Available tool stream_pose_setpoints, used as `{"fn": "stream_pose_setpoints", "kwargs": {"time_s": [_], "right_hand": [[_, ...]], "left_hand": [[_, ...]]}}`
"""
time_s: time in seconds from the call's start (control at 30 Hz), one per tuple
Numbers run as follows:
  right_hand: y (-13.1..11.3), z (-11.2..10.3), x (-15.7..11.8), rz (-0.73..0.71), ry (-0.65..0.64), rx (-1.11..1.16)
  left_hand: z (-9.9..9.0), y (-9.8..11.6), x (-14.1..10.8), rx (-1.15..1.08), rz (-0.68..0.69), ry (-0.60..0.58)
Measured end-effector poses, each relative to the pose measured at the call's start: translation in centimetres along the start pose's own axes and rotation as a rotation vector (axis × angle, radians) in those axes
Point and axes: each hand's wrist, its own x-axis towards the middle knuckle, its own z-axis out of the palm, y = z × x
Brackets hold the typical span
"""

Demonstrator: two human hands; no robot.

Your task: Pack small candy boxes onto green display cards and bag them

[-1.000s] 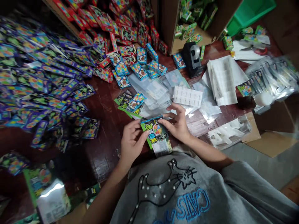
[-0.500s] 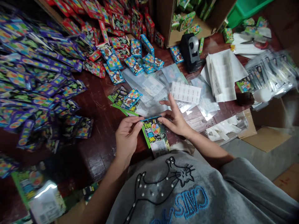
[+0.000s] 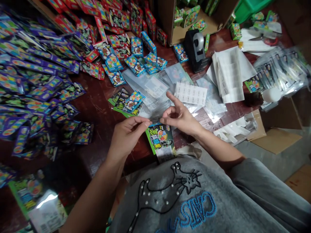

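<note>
In front of my body is a clear plastic bag (image 3: pixel 159 137) with a black and green printed front, colourful lettering and a whitish lower part. My left hand (image 3: pixel 130 132) pinches the left end of its upper edge between thumb and fingertips. At the right end of that edge, my right hand (image 3: pixel 178 116) has thumb and fingers pinched together, the index finger sticking out. A thin blue edge shows between the two hands. Beyond them, a blue candy box (image 3: pixel 134 100) lies on more printed bags (image 3: pixel 119 102). A sheet of round white stickers (image 3: pixel 191 93) rests on clear bags past my right hand.
Purple candy boxes (image 3: pixel 36 87) are heaped at left, red boxes (image 3: pixel 119 16) behind. A black tape dispenser (image 3: pixel 196 51) stands near a cardboard box (image 3: pixel 173 29). At right are folded label sheets (image 3: pixel 228 76), a white-capped bottle (image 3: pixel 270 95) and filled bags (image 3: pixel 279 71).
My right hand's thumb and fingers have closed into a pinch at the bag's upper edge, where they were spread before. My left hand keeps its pinch. The view has shifted slightly.
</note>
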Motion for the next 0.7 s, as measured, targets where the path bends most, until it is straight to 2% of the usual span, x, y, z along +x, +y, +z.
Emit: {"fn": "stream_pose_setpoints", "kwargs": {"time_s": [0.13,0.27,0.4,0.5,0.6,0.7], "right_hand": [[-0.3,0.0,0.4,0.086,0.052,0.045],[-0.4,-0.3,0.4,0.071,0.067,0.002],[-0.6,-1.1,-0.8,-0.048,-0.052,-0.112],[-1.3,-2.0,-2.1,-0.168,-0.155,-0.299],[-3.1,-2.8,-2.7,-0.271,-0.218,-0.519],[-5.5,-3.2,-2.3,-0.377,-0.212,-0.701]], "left_hand": [[-0.6,0.0,0.5,0.025,-0.009,-0.074],[-1.0,-0.2,0.7,0.022,0.053,-0.118],[-1.4,-0.6,0.2,0.065,0.145,-0.173],[-1.1,-1.2,-0.2,0.023,0.224,-0.191],[-0.2,-1.7,-0.4,0.025,0.314,-0.146],[0.5,-1.6,-0.2,0.066,0.367,-0.139]]}}
